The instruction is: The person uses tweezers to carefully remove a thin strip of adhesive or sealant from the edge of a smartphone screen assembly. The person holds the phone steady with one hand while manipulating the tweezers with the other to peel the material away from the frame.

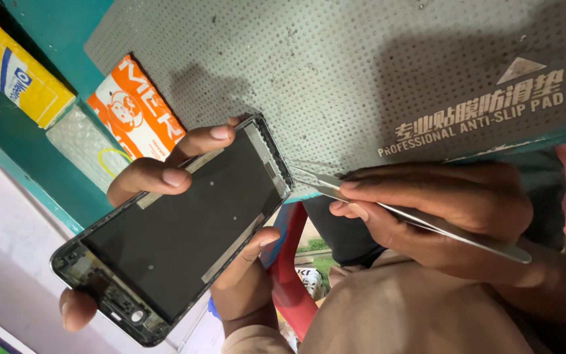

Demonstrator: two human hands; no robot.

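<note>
Fingers (165, 176) of left hand gripping phone frame (178, 229), right hand (440, 210) pinching tweezers (420, 219), grey dotted mat (361, 78) behind, orange packet (135, 108) beside.

Both hands, left (230, 282) and right (447, 210), are bare, with short, plain nails and no rings. Below the right hand, light tan cloth (401, 314) covers the person's body; a tan cuff (250, 341) meets the left wrist.

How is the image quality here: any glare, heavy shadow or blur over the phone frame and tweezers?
Head view: sharp overall, with no motion blur on the phone frame or tweezers; soft light, no glare on the frame's dark plate; broad shadows from the hands fall across the grey perforated mat; the right hand sits in dimmer light than the left hand.
</note>
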